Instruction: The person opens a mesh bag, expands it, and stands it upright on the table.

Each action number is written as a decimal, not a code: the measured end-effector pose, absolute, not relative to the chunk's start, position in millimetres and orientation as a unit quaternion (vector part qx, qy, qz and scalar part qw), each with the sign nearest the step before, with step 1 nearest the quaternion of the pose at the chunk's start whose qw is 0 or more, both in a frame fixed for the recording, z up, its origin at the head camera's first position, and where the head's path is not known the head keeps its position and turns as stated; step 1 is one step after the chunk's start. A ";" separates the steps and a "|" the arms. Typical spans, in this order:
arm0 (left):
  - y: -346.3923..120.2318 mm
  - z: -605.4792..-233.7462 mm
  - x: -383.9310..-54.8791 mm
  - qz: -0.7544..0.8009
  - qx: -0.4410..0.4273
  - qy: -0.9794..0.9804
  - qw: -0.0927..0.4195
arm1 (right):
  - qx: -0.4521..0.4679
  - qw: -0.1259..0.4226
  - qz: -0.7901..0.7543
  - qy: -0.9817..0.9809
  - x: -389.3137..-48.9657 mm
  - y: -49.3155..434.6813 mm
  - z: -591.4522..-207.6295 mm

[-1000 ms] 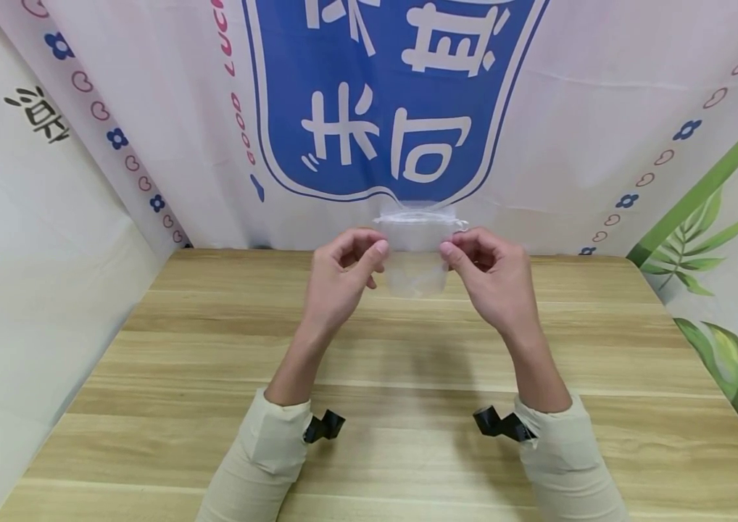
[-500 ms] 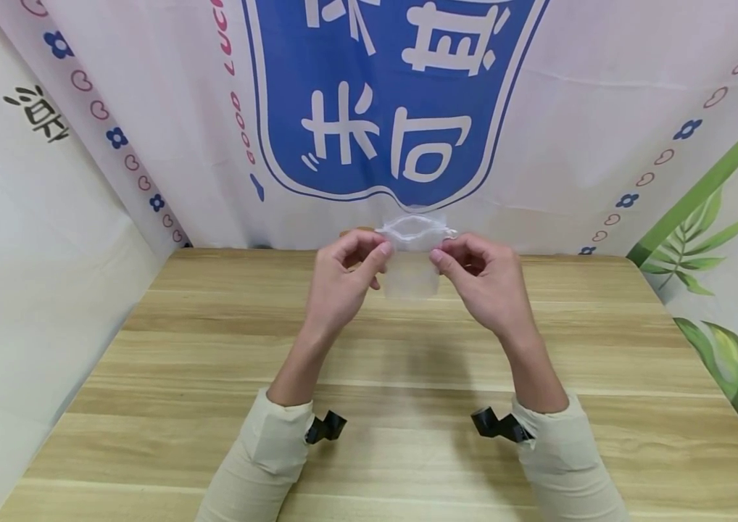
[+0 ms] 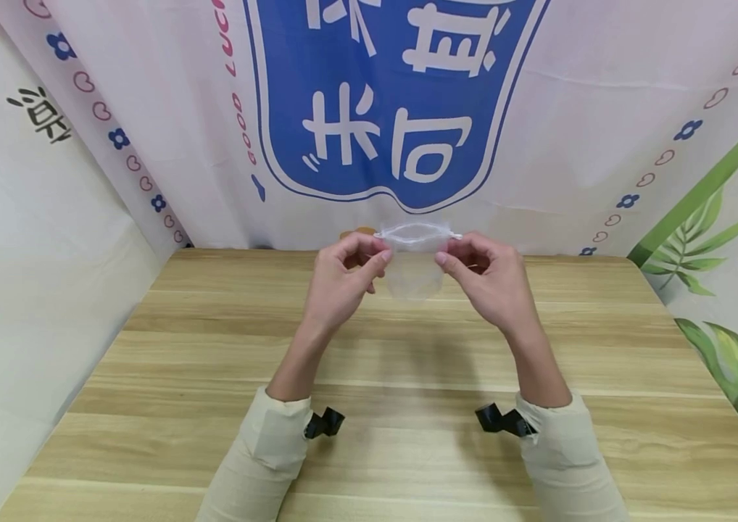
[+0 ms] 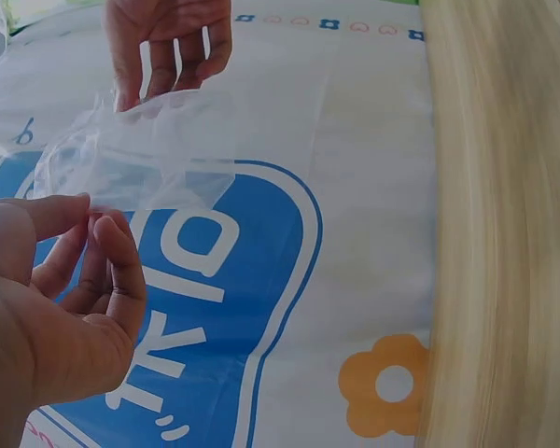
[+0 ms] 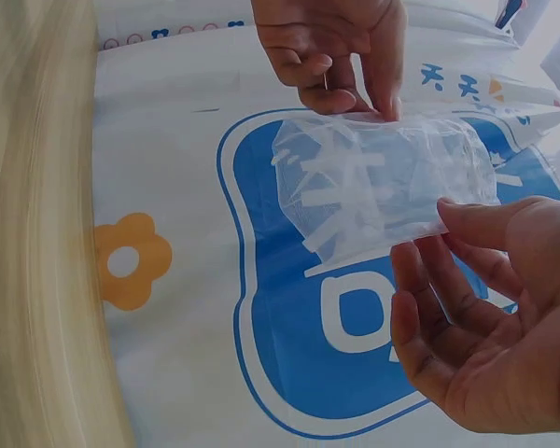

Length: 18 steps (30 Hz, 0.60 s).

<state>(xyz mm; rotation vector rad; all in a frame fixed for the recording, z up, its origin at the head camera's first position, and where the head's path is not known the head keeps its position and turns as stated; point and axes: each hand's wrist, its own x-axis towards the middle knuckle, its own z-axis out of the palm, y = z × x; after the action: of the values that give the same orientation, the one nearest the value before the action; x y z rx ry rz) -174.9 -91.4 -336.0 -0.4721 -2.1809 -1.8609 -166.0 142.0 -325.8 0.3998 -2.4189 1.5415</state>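
A small sheer white drawstring pouch [image 3: 414, 272] hangs upright between both hands, above the far part of the table. Its mouth gapes, with the white cord running along the rim. My left hand [image 3: 346, 275] pinches the left side just below the rim between thumb and fingertips. The right side is pinched the same way by my right hand [image 3: 486, 279]. In the left wrist view the thin mesh of the pouch [image 4: 159, 154] stretches between the two hands. The right wrist view shows the printed cloth through the pouch [image 5: 355, 177], and nothing can be seen inside it.
Below the hands lies a wood-grain table [image 3: 212, 406]. Right behind its far edge hangs a white cloth with a blue printed panel [image 3: 369, 94]. Printed white sheets stand along the left and right sides. A black wrist camera [image 3: 325, 423] sits at each cuff.
The pouch's mouth has gone from nearly flat to spread, and its rim has come down slightly. Both hands keep their pinch and have shifted only a little.
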 end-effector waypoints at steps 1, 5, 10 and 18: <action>-92.3 -336.6 -175.0 -0.631 -0.161 -0.750 0.118 | 0.138 0.123 0.527 -0.830 -166.8 142.6 -326.8; -94.4 -341.8 -176.7 -0.604 -0.155 -0.773 0.114 | 0.145 0.122 0.519 -0.834 -170.3 147.3 -334.2; -94.7 -348.6 -180.1 -0.576 -0.150 -0.798 0.097 | 0.154 0.113 0.507 -0.841 -176.2 153.2 -349.6; -98.6 -352.5 -186.3 -0.540 -0.151 -0.824 0.075 | 0.180 0.101 0.506 -0.837 -186.4 154.7 -366.0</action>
<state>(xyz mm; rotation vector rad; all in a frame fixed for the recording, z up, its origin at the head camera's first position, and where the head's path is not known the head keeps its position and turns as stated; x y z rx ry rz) -186.3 -98.6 -352.5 -0.4539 -2.4738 -1.6213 -186.4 154.7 -366.0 0.5332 -2.4740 1.4954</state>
